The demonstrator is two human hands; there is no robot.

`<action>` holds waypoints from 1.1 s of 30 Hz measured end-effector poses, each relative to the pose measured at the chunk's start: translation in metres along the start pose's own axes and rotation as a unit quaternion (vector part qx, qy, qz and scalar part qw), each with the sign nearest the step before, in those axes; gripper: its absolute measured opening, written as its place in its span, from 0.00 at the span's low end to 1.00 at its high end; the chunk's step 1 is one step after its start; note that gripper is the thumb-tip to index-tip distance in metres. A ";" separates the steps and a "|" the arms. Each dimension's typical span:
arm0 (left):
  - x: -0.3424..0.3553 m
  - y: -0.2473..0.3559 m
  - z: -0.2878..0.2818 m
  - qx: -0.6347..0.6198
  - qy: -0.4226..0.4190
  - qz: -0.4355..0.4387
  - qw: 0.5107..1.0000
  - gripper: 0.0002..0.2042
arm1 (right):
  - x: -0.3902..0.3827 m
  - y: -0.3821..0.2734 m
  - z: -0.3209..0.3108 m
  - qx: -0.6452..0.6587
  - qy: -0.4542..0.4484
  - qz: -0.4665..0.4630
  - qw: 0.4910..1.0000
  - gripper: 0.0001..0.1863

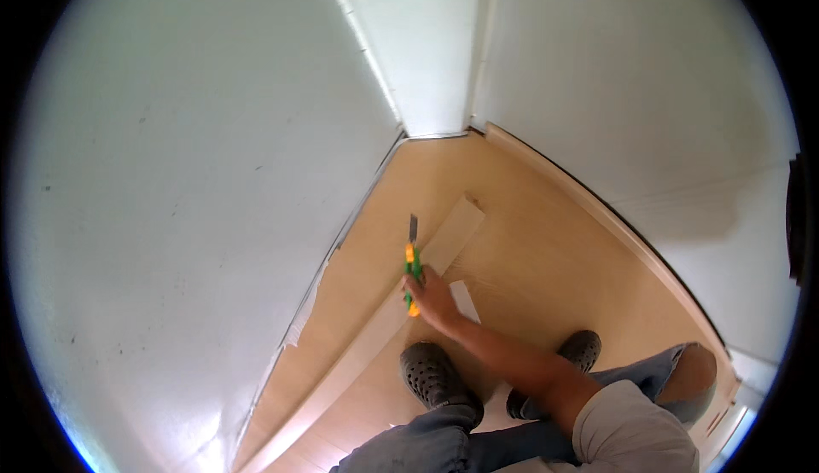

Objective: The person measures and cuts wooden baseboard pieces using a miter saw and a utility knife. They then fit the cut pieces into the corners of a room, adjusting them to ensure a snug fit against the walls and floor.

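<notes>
My right hand (429,294) grips a green and yellow utility knife (412,264), its long blade (413,226) extended and pointing away from me. The knife hangs over a long pale plank (358,356) lying diagonally on the light wood-look floor (529,217). A short pale piece (466,298) lies partly hidden behind my hand. My left hand is not in view.
A pale left wall (171,174) and a right wall (614,98) meet a narrow white corner panel (435,46). Wooden skirting (580,187) runs along the right wall; the left wall's lower edge is ragged. My shoes (431,371) and bent legs fill the lower part.
</notes>
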State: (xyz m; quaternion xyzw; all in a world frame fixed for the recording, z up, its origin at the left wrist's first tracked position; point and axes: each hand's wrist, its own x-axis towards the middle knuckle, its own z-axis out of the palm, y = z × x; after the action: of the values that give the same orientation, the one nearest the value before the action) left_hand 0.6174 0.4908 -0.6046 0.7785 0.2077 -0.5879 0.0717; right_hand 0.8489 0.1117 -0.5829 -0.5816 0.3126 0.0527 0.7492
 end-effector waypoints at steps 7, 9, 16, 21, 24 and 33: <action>-0.048 0.156 -0.102 0.133 0.250 0.384 0.879 0.13 | 0.059 -0.038 -0.121 -0.328 0.282 -0.094 0.897 0.17; -0.029 0.205 -0.138 0.124 0.334 0.496 0.792 0.10 | 0.066 -0.041 -0.136 -0.358 0.288 -0.111 0.881 0.18; 0.013 0.358 -0.195 0.197 0.419 0.647 0.606 0.18 | 0.071 -0.038 -0.149 -0.355 0.271 -0.082 0.891 0.16; 0.033 0.397 -0.210 0.211 0.391 0.703 0.556 0.20 | 0.110 -0.062 -0.103 -0.267 0.301 -0.123 0.907 0.16; 0.041 0.395 -0.207 0.187 0.402 0.704 0.554 0.21 | 0.147 -0.075 -0.070 -0.214 0.323 -0.126 0.913 0.18; 0.049 0.398 -0.204 0.197 0.396 0.704 0.556 0.24 | 0.207 -0.084 -0.040 -0.145 0.373 -0.087 0.912 0.18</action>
State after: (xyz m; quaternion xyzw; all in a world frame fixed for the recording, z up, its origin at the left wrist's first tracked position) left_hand 0.9709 0.2156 -0.6428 0.8258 -0.5201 -0.0094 0.2179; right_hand 1.0355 -0.0099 -0.6274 -0.6859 0.5064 -0.1889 0.4872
